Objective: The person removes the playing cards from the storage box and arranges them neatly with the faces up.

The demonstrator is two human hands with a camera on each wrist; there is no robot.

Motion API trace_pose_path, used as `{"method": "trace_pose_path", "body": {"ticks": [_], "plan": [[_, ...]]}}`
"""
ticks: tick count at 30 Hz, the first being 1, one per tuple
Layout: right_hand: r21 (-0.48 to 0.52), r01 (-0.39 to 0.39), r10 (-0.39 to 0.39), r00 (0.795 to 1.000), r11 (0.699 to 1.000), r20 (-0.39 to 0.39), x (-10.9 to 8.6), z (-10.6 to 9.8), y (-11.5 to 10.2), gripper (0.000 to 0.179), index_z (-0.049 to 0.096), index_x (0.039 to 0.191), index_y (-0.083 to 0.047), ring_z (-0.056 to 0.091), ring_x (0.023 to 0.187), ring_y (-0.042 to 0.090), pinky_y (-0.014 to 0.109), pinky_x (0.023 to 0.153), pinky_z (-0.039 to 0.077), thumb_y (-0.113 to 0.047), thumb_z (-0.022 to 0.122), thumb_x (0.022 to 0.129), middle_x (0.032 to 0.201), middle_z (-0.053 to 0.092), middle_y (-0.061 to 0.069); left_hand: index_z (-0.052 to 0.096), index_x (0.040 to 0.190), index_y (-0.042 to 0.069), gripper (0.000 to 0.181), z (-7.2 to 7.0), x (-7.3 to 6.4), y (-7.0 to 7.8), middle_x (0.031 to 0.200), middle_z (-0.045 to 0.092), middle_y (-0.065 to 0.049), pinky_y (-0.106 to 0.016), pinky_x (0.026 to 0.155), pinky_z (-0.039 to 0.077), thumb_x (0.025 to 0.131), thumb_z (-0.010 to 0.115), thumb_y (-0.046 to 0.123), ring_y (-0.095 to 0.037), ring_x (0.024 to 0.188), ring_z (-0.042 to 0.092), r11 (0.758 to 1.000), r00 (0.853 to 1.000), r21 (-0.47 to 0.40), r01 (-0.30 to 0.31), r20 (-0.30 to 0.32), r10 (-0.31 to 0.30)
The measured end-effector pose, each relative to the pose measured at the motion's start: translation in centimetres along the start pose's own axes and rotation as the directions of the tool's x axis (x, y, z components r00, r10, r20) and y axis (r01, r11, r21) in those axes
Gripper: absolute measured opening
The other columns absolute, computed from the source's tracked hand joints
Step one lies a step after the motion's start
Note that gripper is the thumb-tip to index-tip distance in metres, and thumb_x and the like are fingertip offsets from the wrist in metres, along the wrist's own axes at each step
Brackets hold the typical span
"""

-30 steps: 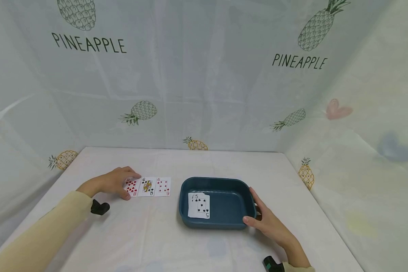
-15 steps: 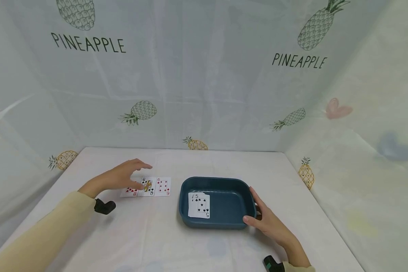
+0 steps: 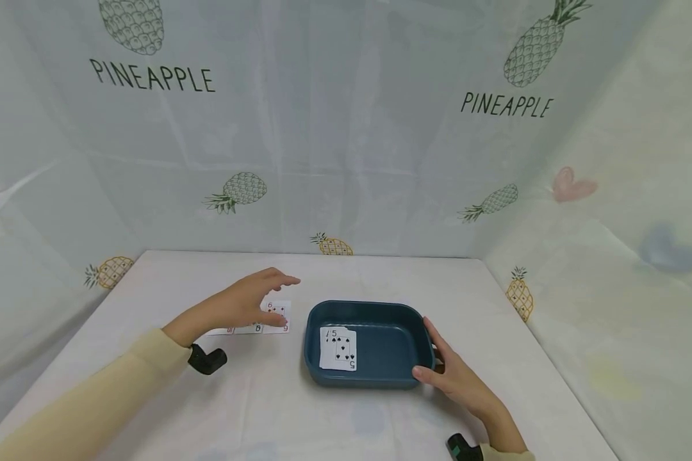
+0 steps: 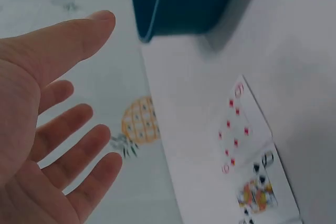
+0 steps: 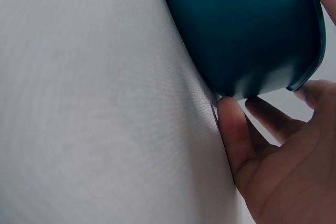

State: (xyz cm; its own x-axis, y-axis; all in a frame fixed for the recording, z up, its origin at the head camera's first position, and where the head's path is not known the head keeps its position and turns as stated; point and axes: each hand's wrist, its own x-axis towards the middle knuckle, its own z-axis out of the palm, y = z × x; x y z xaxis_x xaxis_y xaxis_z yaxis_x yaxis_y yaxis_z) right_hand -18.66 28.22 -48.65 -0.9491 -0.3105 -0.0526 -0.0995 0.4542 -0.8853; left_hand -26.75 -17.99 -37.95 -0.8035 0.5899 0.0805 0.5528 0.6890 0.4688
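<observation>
My left hand (image 3: pixel 242 304) hangs over a row of three playing cards, fingers spread and thumb apart, holding nothing. Nearest its thumb is the six of diamonds (image 3: pixel 279 309). A black queen (image 4: pixel 257 195) lies beside it, and a ten of hearts (image 3: pixel 222 331) at the left end is mostly hidden by the hand. My right hand (image 3: pixel 458 378) grips the right end of a dark blue rectangular dish (image 3: pixel 389 349), thumb at the front corner and fingers along the end wall (image 5: pixel 262 80). Inside the dish, at its left, lies a small pile of cards (image 3: pixel 338 350), five of spades on top.
A white cloth covers the table (image 3: pixel 300 416). Its back edge meets a hanging curtain (image 3: pixel 346 128) printed with pineapples. More curtain (image 3: pixel 623 307) closes off the right side. Each wrist carries a small black device (image 3: pixel 207 360).
My left hand has lifted off the ten of hearts and moved right along the row, over the queen to the six. The right hand and the dish have stayed put.
</observation>
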Motion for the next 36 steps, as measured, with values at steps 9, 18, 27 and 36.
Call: {"method": "trace_pose_path", "body": {"ticks": [9,18,27,36], "plan": [[-0.003,-0.015,0.014,1.000,1.000,-0.006,0.0,0.0,0.0,0.100,0.006,0.172,-0.032,0.051,0.136,0.037,0.029,0.095,0.052,-0.022,0.074,0.100,0.170,0.026,0.025,0.054,0.155,0.015,0.079,2.8,1.3,3.8,0.145,0.058,-0.004,-0.049,0.104,0.053,0.086,0.091,0.029,-0.028,0.129,0.060,0.997,0.997,-0.037,-0.073,-0.001,0.073],[0.000,-0.014,0.014,1.000,1.000,-0.007,0.0,0.0,0.1,0.100,0.006,0.172,-0.031,0.051,0.137,0.036,0.030,0.095,0.053,-0.022,0.074,0.099,0.170,0.025,0.024,0.054,0.154,0.012,0.078,5.6,3.5,6.1,0.144,0.058,-0.008,-0.050,0.110,0.050,0.087,0.090,0.029,-0.026,0.130,0.059,0.991,0.991,-0.040,-0.127,0.047,0.129],[0.000,-0.020,0.020,1.000,1.000,-0.002,-0.1,0.1,-0.1,0.100,0.006,0.172,-0.031,0.048,0.140,0.039,0.036,0.097,0.052,-0.024,0.074,0.100,0.175,0.017,0.020,0.054,0.154,0.011,0.079,8.3,5.0,6.8,0.145,0.058,-0.009,-0.047,0.109,0.050,0.087,0.091,0.030,-0.025,0.129,0.060,0.990,0.986,-0.082,-0.115,0.108,0.123],[-0.007,-0.028,0.028,1.000,1.000,-0.012,-0.1,0.1,-0.2,0.100,0.006,0.172,-0.032,0.048,0.140,0.039,0.034,0.097,0.052,-0.024,0.074,0.099,0.173,0.022,0.022,0.056,0.152,0.009,0.081,9.7,5.5,7.1,0.142,0.060,-0.007,-0.040,0.104,0.052,0.084,0.093,0.033,-0.020,0.123,0.061,0.997,0.986,0.001,-0.073,0.150,0.072]]}}
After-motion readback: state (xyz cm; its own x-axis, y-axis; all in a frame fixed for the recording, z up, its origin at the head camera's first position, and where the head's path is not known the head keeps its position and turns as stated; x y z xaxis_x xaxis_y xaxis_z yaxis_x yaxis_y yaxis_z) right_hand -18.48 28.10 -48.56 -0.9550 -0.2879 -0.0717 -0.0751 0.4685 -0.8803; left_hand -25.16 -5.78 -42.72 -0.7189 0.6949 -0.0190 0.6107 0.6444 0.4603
